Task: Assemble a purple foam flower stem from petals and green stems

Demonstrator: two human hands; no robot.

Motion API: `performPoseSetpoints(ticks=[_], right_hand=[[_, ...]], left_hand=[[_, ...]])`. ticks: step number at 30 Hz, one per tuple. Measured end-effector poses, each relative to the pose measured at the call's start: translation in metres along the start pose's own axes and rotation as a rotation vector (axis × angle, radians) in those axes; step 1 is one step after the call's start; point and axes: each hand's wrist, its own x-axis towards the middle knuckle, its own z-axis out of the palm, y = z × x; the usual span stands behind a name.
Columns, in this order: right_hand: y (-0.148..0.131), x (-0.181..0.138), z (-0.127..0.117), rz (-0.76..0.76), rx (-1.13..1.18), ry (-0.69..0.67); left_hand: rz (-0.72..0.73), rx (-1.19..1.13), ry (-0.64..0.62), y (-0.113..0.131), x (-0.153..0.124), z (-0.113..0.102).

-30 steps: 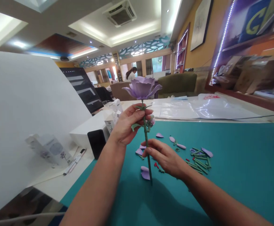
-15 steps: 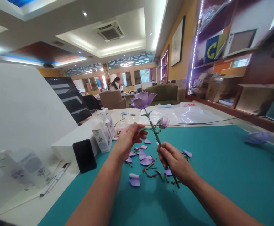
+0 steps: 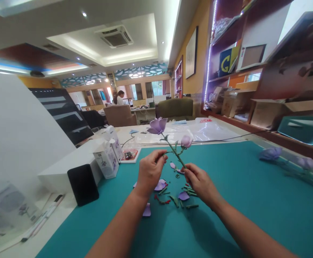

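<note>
A lilac foam flower on a green stem (image 3: 174, 149) slants across the space above the mat, with its open bloom (image 3: 158, 125) at the upper left and a closed bud (image 3: 186, 141) on a side shoot. My left hand (image 3: 151, 172) grips the stem just below the bloom, and my right hand (image 3: 199, 184) closes around its lower end. Under my hands lie loose lilac petals (image 3: 160, 185) and cut green stem pieces (image 3: 188, 206), with small red bits (image 3: 160, 200) among them. All of these rest on a teal cutting mat (image 3: 239, 204).
A black phone (image 3: 83, 184), white printed boxes (image 3: 106, 159) and white pens (image 3: 42, 219) lie at the left. Further foam flowers (image 3: 270, 153) rest at the mat's far right edge. Plastic sheeting (image 3: 188, 130) covers the table behind, and a person (image 3: 120, 98) stands far back.
The flower has tipped further from upright, with its bloom lower and leaning left. Both hands have drawn closer together, and the view has swung to the left and downward.
</note>
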Motion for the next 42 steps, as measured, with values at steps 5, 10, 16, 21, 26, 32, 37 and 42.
performPoseSetpoints(ticks=[5,10,16,21,26,32,37,42], right_hand=[[0.008,0.002,-0.002,-0.037,-0.103,0.01],[0.011,0.001,-0.008,-0.064,-0.211,0.038],[0.012,-0.004,-0.015,-0.091,-0.324,0.094],[0.015,-0.007,-0.021,-0.122,-0.402,0.135],[0.021,-0.009,-0.025,-0.135,-0.412,0.165],[0.029,-0.012,-0.037,-0.15,-0.454,0.191],[0.048,-0.016,-0.072,-0.104,-0.613,0.224],[0.079,-0.031,-0.122,-0.019,-0.788,0.269]], left_hand=[[0.073,0.165,0.01,0.003,0.0,0.003],[0.107,0.23,0.006,0.005,0.002,0.01],[0.092,0.23,-0.019,0.008,-0.001,0.02],[0.111,0.242,-0.023,0.012,-0.002,0.025],[0.143,0.238,-0.004,0.014,-0.004,0.032],[0.13,0.269,-0.057,0.015,-0.007,0.037],[0.09,0.31,-0.08,0.011,-0.016,0.028],[0.039,0.329,-0.212,-0.005,-0.028,0.015]])
